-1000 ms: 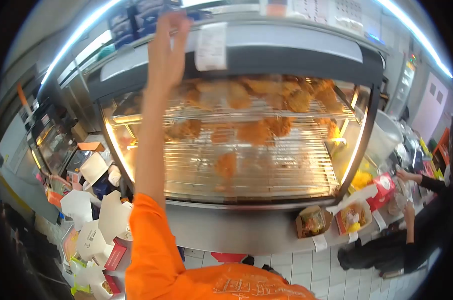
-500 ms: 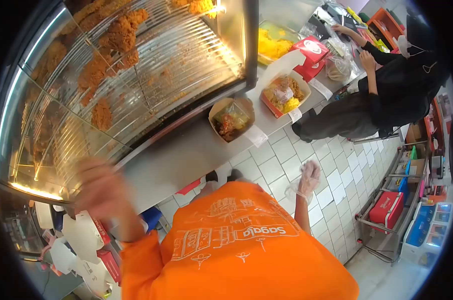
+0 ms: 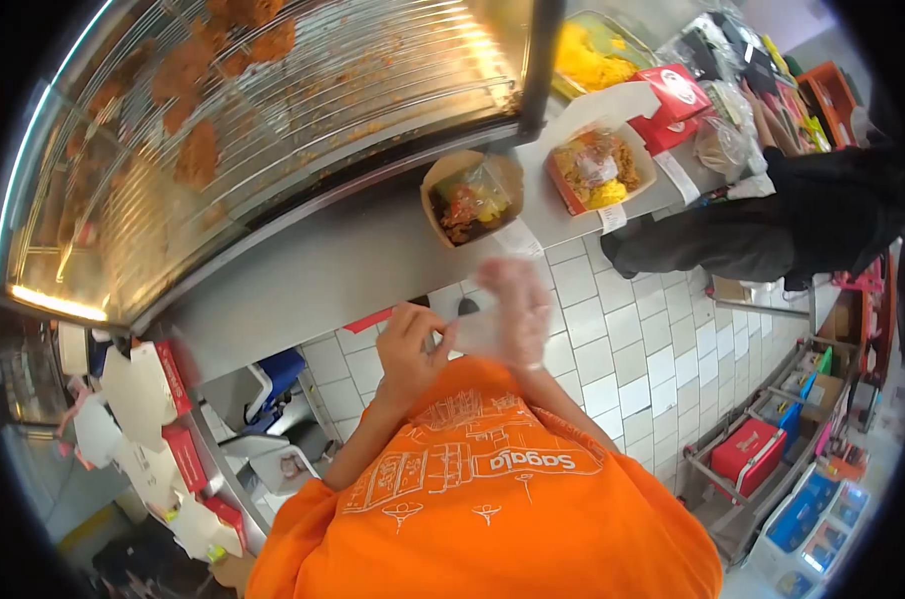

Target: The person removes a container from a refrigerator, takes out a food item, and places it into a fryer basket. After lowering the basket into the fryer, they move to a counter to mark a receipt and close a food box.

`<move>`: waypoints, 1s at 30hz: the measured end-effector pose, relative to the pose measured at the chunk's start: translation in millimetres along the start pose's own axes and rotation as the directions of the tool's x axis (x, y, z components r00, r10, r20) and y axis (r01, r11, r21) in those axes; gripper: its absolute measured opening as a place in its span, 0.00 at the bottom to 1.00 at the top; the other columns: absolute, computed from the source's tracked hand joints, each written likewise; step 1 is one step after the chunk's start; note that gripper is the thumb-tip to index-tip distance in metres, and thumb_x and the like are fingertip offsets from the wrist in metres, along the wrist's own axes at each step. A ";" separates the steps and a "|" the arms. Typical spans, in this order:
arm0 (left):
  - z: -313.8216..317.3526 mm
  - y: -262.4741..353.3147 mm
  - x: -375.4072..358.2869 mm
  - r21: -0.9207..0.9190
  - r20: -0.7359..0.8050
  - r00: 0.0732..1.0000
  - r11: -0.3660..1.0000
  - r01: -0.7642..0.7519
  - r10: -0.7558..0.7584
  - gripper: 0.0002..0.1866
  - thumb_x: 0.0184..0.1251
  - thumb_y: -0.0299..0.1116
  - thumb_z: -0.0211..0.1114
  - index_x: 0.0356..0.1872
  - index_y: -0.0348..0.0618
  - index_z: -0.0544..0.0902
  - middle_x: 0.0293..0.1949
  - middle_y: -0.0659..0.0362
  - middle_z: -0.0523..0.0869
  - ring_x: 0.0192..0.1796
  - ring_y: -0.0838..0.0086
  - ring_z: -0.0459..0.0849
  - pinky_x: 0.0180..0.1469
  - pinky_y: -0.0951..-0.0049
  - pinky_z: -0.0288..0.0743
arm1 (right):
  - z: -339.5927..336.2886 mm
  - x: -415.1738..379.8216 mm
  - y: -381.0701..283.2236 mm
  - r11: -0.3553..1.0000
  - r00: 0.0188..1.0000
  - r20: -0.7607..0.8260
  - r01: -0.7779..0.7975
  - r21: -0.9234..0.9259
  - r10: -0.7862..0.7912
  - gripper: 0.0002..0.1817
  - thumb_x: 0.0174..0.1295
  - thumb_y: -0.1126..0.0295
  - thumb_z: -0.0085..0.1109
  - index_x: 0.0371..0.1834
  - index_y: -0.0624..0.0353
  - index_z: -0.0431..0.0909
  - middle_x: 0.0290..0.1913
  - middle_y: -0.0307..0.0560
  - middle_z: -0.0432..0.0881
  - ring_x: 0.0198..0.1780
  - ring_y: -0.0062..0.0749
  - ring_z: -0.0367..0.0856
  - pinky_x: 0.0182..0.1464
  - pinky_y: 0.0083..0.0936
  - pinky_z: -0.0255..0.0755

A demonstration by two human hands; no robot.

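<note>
Some translucent plastic is pinched between left fingers; gloved right fingers blur, spread unclear.

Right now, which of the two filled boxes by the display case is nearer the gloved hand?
The left, brown box; the red-sided box, with its pale lid raised, sits farther from the gloved right hand.
</note>
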State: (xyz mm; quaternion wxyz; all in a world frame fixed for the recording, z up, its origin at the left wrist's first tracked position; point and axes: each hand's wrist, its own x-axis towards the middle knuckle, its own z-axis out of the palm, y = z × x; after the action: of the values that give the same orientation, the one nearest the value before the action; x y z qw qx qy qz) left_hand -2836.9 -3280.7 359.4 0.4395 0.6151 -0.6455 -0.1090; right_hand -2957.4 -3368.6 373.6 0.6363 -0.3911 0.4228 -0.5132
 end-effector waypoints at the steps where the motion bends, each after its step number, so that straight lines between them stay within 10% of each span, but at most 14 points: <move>1: -2.7 0.5 -0.5 0.040 -0.191 0.972 0.989 0.144 -0.134 0.06 0.55 0.24 0.69 0.26 0.41 0.78 0.23 0.58 0.77 0.25 0.66 0.77 0.24 0.73 0.70 | 8.8 -8.9 15.3 0.991 0.982 0.133 -0.132 -0.012 0.132 0.15 0.71 0.61 0.52 0.48 0.62 0.76 0.44 0.48 0.81 0.44 0.32 0.81 0.50 0.30 0.76; 3: -4.8 3.7 -11.8 0.054 -0.235 0.935 0.957 0.285 -0.266 0.06 0.54 0.24 0.69 0.26 0.43 0.78 0.23 0.58 0.77 0.24 0.66 0.77 0.25 0.72 0.70 | -0.8 -21.2 70.8 0.959 0.906 0.317 -0.278 -0.055 0.280 0.13 0.70 0.62 0.53 0.47 0.60 0.77 0.44 0.46 0.81 0.42 0.30 0.81 0.47 0.28 0.76; 4: -5.3 5.8 -18.6 0.040 -0.258 0.891 0.918 0.395 -0.373 0.07 0.52 0.25 0.70 0.27 0.44 0.78 0.24 0.58 0.78 0.23 0.67 0.77 0.25 0.72 0.70 | -18.6 -26.2 122.8 0.928 0.879 0.469 0.097 -0.359 0.089 0.12 0.70 0.62 0.54 0.46 0.58 0.78 0.42 0.44 0.82 0.40 0.27 0.80 0.45 0.26 0.76; 6: -14.3 -9.3 -38.4 0.198 -0.340 0.857 0.861 0.469 -0.388 0.06 0.50 0.28 0.66 0.27 0.47 0.77 0.26 0.58 0.79 0.29 0.62 0.81 0.28 0.64 0.73 | 20.8 -35.1 84.1 0.836 0.794 0.577 0.177 -0.519 0.190 0.10 0.69 0.64 0.55 0.46 0.55 0.79 0.40 0.42 0.82 0.38 0.22 0.79 0.42 0.22 0.74; 7: -22.8 -16.2 -46.1 0.225 -0.403 0.848 0.861 0.457 -0.345 0.06 0.50 0.27 0.67 0.27 0.47 0.77 0.25 0.59 0.80 0.27 0.65 0.80 0.27 0.66 0.73 | 38.4 -32.2 42.4 0.831 0.720 0.512 -0.161 -0.533 0.469 0.09 0.68 0.64 0.55 0.46 0.55 0.78 0.40 0.41 0.82 0.38 0.19 0.78 0.42 0.21 0.72; 10: -34.1 0.2 -54.1 0.361 -0.485 0.802 0.756 0.546 -0.348 0.08 0.49 0.27 0.68 0.26 0.46 0.76 0.26 0.59 0.81 0.26 0.64 0.82 0.26 0.67 0.73 | 39.5 -32.9 57.1 0.878 0.569 0.672 -0.368 -0.308 0.474 0.13 0.72 0.64 0.51 0.50 0.59 0.78 0.43 0.41 0.82 0.43 0.23 0.78 0.48 0.21 0.70; 14: -52.1 -2.2 -86.6 0.332 -0.653 0.634 0.595 0.731 -0.415 0.08 0.51 0.28 0.67 0.26 0.45 0.75 0.25 0.59 0.81 0.24 0.62 0.81 0.25 0.65 0.72 | 51.3 -41.0 67.8 0.849 0.347 0.775 -0.254 -0.464 0.528 0.16 0.73 0.65 0.48 0.55 0.65 0.74 0.50 0.45 0.78 0.51 0.28 0.76 0.56 0.24 0.70; 16: -79.3 1.3 -111.3 0.209 -0.735 0.449 0.460 0.863 -0.508 0.08 0.54 0.28 0.67 0.26 0.44 0.74 0.22 0.59 0.80 0.23 0.61 0.81 0.24 0.64 0.72 | 50.2 -53.5 87.1 0.650 0.209 0.711 -0.628 -0.429 0.671 0.19 0.73 0.69 0.47 0.61 0.71 0.68 0.60 0.49 0.73 0.63 0.31 0.71 0.66 0.30 0.65; 18: -94.0 4.1 -131.4 0.152 -0.777 0.392 0.457 0.876 -0.493 0.07 0.57 0.29 0.66 0.27 0.44 0.75 0.21 0.58 0.79 0.22 0.61 0.80 0.25 0.64 0.72 | 57.4 -63.7 88.0 0.575 0.107 0.698 -0.661 -0.482 0.708 0.19 0.72 0.70 0.47 0.62 0.70 0.67 0.62 0.50 0.72 0.63 0.33 0.70 0.66 0.32 0.65; 26: -92.0 23.8 -123.0 0.335 -0.472 0.814 0.785 0.522 -0.339 0.10 0.54 0.32 0.66 0.34 0.45 0.75 0.29 0.57 0.80 0.30 0.60 0.83 0.30 0.63 0.75 | 119.5 -80.0 113.0 0.791 0.312 0.743 -0.400 -0.463 0.592 0.23 0.71 0.69 0.49 0.67 0.66 0.64 0.65 0.50 0.71 0.65 0.34 0.69 0.67 0.31 0.62; 30: -125.4 -15.2 -148.0 0.197 -0.670 0.625 0.715 0.670 -0.400 0.10 0.54 0.32 0.66 0.36 0.45 0.76 0.30 0.55 0.80 0.31 0.58 0.83 0.31 0.60 0.75 | 157.4 -92.5 114.9 0.893 0.429 0.786 -0.281 -0.351 0.445 0.26 0.69 0.66 0.52 0.68 0.65 0.64 0.63 0.49 0.73 0.62 0.34 0.72 0.65 0.31 0.64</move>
State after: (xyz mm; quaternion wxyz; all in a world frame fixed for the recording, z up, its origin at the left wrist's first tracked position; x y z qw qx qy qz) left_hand -2759.4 -3102.3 358.9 0.4129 0.8654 -0.2652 0.1008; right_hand -2783.2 -3248.3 332.1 0.8200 -0.5416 0.1719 -0.0680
